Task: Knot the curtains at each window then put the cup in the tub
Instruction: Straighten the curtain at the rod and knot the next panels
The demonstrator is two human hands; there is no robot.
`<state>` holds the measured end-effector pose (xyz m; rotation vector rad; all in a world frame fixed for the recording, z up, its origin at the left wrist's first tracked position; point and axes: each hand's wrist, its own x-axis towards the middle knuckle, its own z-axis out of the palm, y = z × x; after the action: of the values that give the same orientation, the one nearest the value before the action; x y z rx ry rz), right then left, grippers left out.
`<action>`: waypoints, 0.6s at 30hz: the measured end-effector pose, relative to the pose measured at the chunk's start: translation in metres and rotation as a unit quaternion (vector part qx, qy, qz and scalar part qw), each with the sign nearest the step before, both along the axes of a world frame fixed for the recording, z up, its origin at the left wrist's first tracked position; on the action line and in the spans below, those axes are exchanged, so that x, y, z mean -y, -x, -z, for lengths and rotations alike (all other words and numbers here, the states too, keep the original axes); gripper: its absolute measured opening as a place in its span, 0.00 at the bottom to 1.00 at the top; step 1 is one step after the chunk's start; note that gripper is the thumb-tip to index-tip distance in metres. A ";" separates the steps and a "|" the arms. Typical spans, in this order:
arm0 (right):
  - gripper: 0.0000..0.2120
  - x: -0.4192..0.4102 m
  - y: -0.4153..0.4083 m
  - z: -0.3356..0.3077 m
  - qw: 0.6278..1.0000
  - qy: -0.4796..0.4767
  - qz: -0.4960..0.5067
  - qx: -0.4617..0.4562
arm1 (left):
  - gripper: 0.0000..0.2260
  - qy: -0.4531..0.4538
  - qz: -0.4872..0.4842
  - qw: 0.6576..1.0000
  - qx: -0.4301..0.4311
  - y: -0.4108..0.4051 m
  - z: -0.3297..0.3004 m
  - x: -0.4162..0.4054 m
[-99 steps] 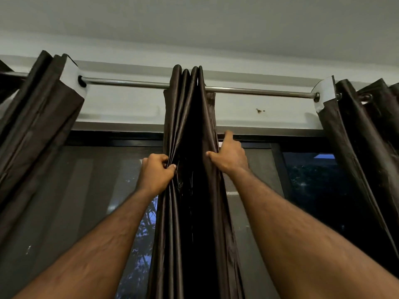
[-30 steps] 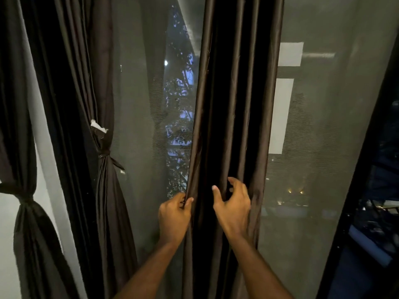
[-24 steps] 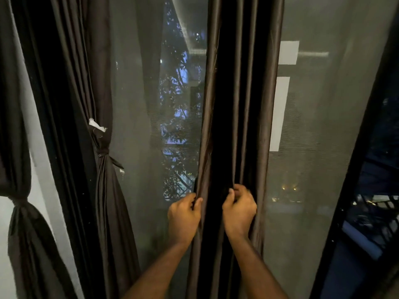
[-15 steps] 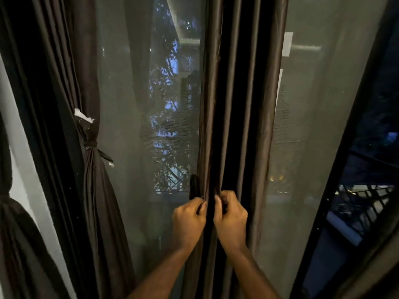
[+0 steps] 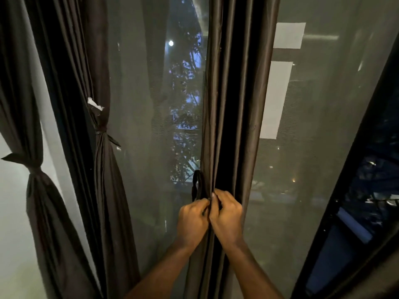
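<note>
Curtain [image 5: 233, 104], satiny pleats, bunched by both hands.

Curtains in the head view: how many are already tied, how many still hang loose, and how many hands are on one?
Tied curtains: 2
Loose curtains: 1
Hands on the loose curtain: 2, left hand, right hand
Total: 3 curtains, 2 hands

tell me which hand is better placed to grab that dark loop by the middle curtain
Left, probably. The left hand grips the middle curtain directly under the dark loop on its left edge; the right hand sits further right.
</note>
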<state>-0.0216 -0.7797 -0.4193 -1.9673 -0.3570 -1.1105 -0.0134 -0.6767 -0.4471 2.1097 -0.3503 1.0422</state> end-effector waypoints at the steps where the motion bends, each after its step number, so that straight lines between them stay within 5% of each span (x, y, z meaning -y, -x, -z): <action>1: 0.07 0.002 0.004 0.000 1.000 0.001 -0.015 0.001 | 0.11 0.003 0.000 1.000 0.003 0.003 0.000 0.002; 7: 0.04 0.027 0.009 0.000 0.999 0.022 -0.026 0.011 | 0.07 -0.027 0.034 0.999 0.022 0.030 -0.005 -0.003; 13: 0.02 0.024 0.024 0.006 0.994 0.081 -0.070 0.013 | 0.12 0.087 -0.052 0.991 0.086 0.049 -0.060 0.013; 15: 0.02 0.023 0.028 0.004 0.994 0.074 -0.079 0.011 | 0.19 0.070 -0.079 0.992 0.071 0.048 -0.077 0.019; 18: 0.03 0.020 0.035 0.001 0.993 0.081 -0.089 0.004 | 0.11 0.006 -0.133 0.988 0.075 0.048 -0.091 0.027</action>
<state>-0.0563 -0.7997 -0.4199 -2.0265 -0.6317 -1.0026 -0.0616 -0.7036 -0.3564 2.1130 -0.1345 1.3584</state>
